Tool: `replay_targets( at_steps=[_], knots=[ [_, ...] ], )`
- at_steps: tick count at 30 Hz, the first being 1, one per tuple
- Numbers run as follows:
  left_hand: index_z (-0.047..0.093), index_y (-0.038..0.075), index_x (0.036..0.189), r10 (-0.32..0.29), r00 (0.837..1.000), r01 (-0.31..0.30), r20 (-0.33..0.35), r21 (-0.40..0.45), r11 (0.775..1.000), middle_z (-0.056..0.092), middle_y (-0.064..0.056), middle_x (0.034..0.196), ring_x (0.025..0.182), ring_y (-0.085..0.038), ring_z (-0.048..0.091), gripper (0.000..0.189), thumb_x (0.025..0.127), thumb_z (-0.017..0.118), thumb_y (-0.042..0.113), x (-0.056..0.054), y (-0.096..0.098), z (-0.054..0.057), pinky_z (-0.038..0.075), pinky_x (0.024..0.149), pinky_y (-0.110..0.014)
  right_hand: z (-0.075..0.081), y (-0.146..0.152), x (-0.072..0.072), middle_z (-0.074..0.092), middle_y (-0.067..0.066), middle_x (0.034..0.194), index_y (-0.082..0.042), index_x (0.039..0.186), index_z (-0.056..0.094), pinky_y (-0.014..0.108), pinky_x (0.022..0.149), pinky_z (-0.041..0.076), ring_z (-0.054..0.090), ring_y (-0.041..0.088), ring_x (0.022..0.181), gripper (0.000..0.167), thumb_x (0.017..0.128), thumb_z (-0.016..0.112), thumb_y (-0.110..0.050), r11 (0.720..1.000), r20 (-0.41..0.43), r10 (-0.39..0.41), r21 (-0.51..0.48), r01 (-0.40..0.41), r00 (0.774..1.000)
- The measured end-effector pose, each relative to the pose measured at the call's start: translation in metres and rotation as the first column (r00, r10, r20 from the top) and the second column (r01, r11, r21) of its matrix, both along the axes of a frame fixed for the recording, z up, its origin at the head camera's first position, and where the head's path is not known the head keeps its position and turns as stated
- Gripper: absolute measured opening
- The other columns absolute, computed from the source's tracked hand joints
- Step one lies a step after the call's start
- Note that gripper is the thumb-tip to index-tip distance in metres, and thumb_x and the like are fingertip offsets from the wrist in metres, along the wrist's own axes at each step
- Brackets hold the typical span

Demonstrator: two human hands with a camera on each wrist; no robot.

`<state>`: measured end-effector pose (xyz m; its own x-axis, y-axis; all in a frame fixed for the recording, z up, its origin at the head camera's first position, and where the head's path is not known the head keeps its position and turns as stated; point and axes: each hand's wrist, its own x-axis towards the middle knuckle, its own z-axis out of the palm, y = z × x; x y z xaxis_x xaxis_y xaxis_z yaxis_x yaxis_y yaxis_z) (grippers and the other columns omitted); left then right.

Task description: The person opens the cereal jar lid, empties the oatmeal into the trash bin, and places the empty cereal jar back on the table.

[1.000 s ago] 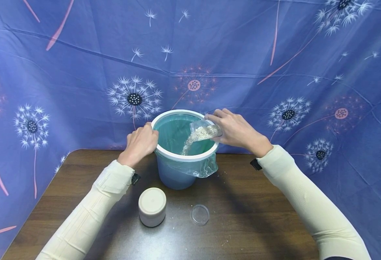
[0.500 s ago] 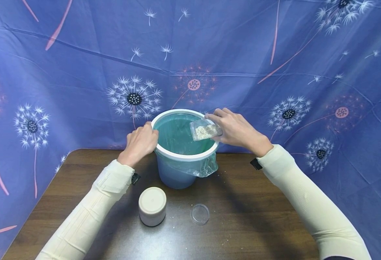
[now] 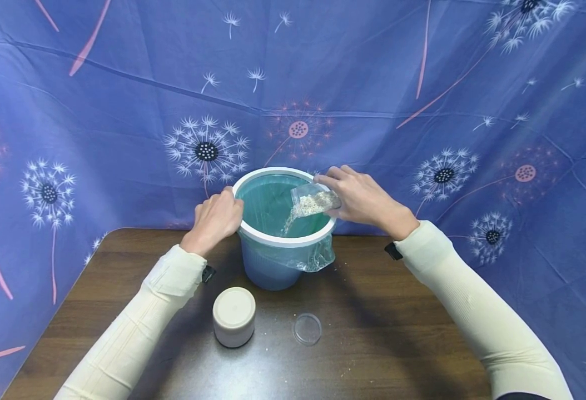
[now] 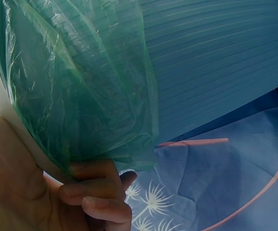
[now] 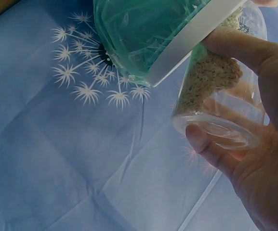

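Left forearm comes in from the lower left, slanting up and across, and its hand, the left hand (image 3: 215, 219), is clamped on the left side of the bucket (image 3: 268, 272). Knuckles up, fingers bent over the white rim (image 3: 285, 243); the left wrist view shows the fingertips tucked in outside the rim, by the green bag (image 4: 88, 96) that lines the bucket and hangs over its edge.

Across to the other side, where the right arm reaches up from the lower right, forearm angled inward, back of the hand upward. The right hand (image 3: 363, 200) has the clear jar (image 3: 315, 200) firmly in its grasp, over the right part of the bucket's mouth. The jar is tipped well over, opening to the left and a little downward, and out come the pale flakes (image 5: 211, 77), a thin stream falling into the bag! From the right wrist view, one digit lies across the jar's side by the rim, another presses at its base; whether the jar touches the rim I cannot tell.

Down on the desk (image 3: 398, 300), a cream tub (image 3: 234, 316) stands upright in front of the bucket, a clear round lid (image 3: 307, 329) lies flat to its right, and small pale crumbs dot the wood.
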<state>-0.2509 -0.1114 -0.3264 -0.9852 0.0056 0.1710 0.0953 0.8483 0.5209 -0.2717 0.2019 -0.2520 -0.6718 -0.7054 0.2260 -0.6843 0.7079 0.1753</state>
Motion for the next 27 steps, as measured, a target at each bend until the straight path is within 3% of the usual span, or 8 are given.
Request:
replay_targets(
  at_steps=[27],
  knots=[
    [0.059, -0.005, 0.129, 0.002, 1.0, -0.002, 0.007, -0.002, 1.0, 0.069, -0.032, 0.119, 0.111, -0.054, 0.068, 0.044, 0.107, 0.037, 0.026, 0.0003, -0.0001, -0.0002, 0.047, 0.096, -0.067, 0.0003, -0.0012, 0.0012, 0.065, 0.01, 0.123, -0.013, 0.147, 0.063, 0.046, 0.071, 0.058, 0.059, 0.031, 0.104, 0.076, 0.08, 0.096, -0.026, 1.0, -0.004, 0.007, 0.008, -0.007, 1.0]
  ],
)
